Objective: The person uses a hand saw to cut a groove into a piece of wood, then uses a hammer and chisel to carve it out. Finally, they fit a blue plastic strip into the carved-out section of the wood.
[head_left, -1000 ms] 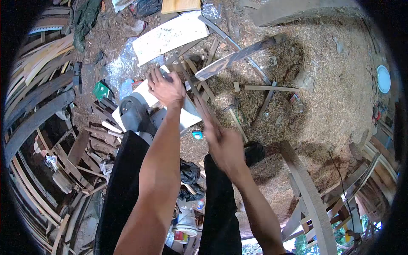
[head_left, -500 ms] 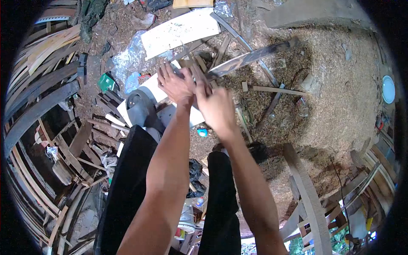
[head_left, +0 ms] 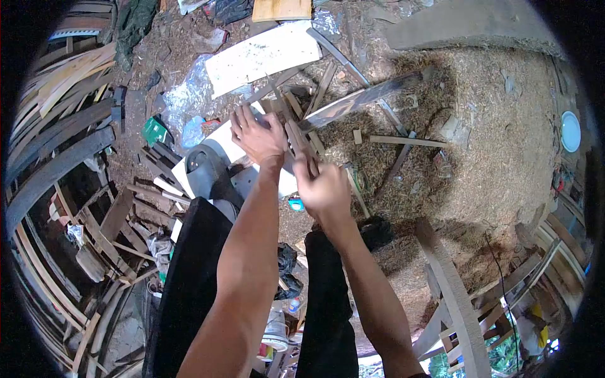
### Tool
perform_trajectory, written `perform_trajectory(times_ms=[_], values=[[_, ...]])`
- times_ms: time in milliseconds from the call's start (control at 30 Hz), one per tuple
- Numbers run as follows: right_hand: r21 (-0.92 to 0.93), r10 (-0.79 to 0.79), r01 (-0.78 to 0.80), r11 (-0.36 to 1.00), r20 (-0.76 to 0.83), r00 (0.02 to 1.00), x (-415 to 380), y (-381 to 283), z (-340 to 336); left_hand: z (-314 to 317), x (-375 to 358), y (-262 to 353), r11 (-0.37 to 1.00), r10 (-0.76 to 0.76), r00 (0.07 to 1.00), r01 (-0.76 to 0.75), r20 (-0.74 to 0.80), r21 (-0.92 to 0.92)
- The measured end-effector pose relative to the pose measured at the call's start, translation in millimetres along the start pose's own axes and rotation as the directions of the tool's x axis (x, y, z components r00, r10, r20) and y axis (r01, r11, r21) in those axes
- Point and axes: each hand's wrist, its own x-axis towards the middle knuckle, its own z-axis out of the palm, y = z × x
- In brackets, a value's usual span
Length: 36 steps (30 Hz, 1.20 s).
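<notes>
My left hand (head_left: 258, 135) lies with its fingers stretched over a pale board (head_left: 230, 142), the thumb close beside a narrow brown wooden piece (head_left: 296, 135). My right hand (head_left: 324, 186), smeared by motion, is closed around the near end of this piece, whose exact kind I cannot tell. A thin pointed strip continues from it, away from me. Near my left hand, a grey shoe (head_left: 205, 167) rests on the pale board. To the right, a long dark-faced plank (head_left: 365, 97) slants up from close to the wooden piece.
A white panel (head_left: 265, 53) lies ahead on ground strewn with shavings. Wood offcuts and a thin stick (head_left: 406, 141) lie to the right, a turquoise tape measure (head_left: 296, 203) below my hands, and a green box (head_left: 156, 130) at left. A curved timber (head_left: 450, 290) stands at lower right.
My right hand has drawn back toward me along with the brown wooden piece. My left hand stays over the pale board. The whole view has shifted slightly.
</notes>
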Motion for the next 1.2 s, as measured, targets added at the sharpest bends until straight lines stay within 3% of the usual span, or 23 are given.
perform_trajectory(times_ms=[100, 167, 233, 300, 400, 467, 533, 600, 700, 767, 800, 867, 933, 1033, 1067, 1133, 1167, 1200], values=[[-0.011, 0.085, -0.085, 0.996, 0.034, 0.996, 0, -7, -13, -5, -1, 6, 1.0, -0.023, 1.0, 0.023, 0.004, 0.005], [-0.05, -0.129, 0.13, 0.99, 0.026, 0.991, -24, 24, -8, -2, 2, 9, 1.0, -0.006, 1.0, 0.006, 0.0, -0.015], [0.023, 0.022, -0.022, 0.999, 0.025, 0.999, -82, 26, -42, -2, -1, 4, 0.999, -0.023, 1.0, 0.023, 0.005, -0.022], [0.164, -0.011, 0.014, 0.986, -0.022, 1.0, -133, 51, -64, 5, -2, -1, 1.0, -0.007, 1.0, 0.008, -0.012, 0.021], [0.054, -0.02, 0.018, 0.998, 0.041, 0.999, -142, 66, -69, 9, -1, -4, 0.999, 0.025, 0.997, -0.023, -0.072, 0.036], [0.149, -0.03, 0.028, 0.989, 0.013, 0.999, -101, 52, -46, 4, 0, 1, 1.0, 0.015, 0.999, -0.014, -0.049, 0.021], [0.008, -0.07, 0.07, 0.998, 0.004, 0.998, -41, 34, -17, 1, -1, 2, 1.0, 0.002, 0.999, -0.002, -0.037, 0.007], [-0.082, 0.022, -0.021, 0.996, 0.01, 1.0, 8, 16, 11, 2, 1, 0, 1.0, 0.009, 1.0, -0.009, -0.019, 0.014], [-0.001, 0.055, -0.055, 0.999, 0.052, 0.997, 15, -13, -4, 2, -1, -2, 1.0, 0.006, 1.0, -0.006, -0.007, 0.017], [-0.012, -0.107, 0.108, 0.994, 0.057, 0.993, -13, 9, -12, 1, 0, 8, 1.0, -0.008, 1.0, 0.008, -0.005, -0.004], [-0.106, -0.055, 0.067, 0.992, 0.114, 0.992, -37, 25, -19, -1, 0, 9, 1.0, -0.006, 1.0, 0.006, -0.011, -0.016], [0.21, -0.16, 0.177, 0.962, -0.097, 0.982, -101, 50, -45, -4, -1, 6, 1.0, -0.005, 1.0, 0.005, -0.019, -0.012], [0.148, 0.01, -0.023, 0.989, 0.091, 0.996, -146, 67, -76, 2, -1, 3, 1.0, -0.016, 0.999, 0.017, -0.037, 0.004], [0.176, -0.075, 0.072, 0.982, 0.01, 0.997, -127, 65, -60, 6, 0, 3, 1.0, -0.004, 0.999, 0.005, -0.045, 0.025], [0.089, -0.034, 0.028, 0.996, 0.071, 0.997, -103, 57, -52, 5, -1, 1, 1.0, -0.006, 0.999, 0.007, -0.043, 0.023], [0.088, -0.148, 0.149, 0.985, -0.016, 0.989, -39, 46, -13, 3, 0, 2, 1.0, -0.003, 0.999, 0.004, -0.051, 0.016], [-0.022, -0.158, 0.157, 0.987, -0.052, 0.986, -4, 47, 13, 0, -1, 2, 1.0, -0.009, 1.0, 0.009, -0.028, 0.002], [0.073, -0.091, 0.091, 0.993, -0.01, 0.996, 19, 23, 15, -1, 0, 3, 1.0, -0.012, 1.0, 0.012, -0.004, -0.012]])
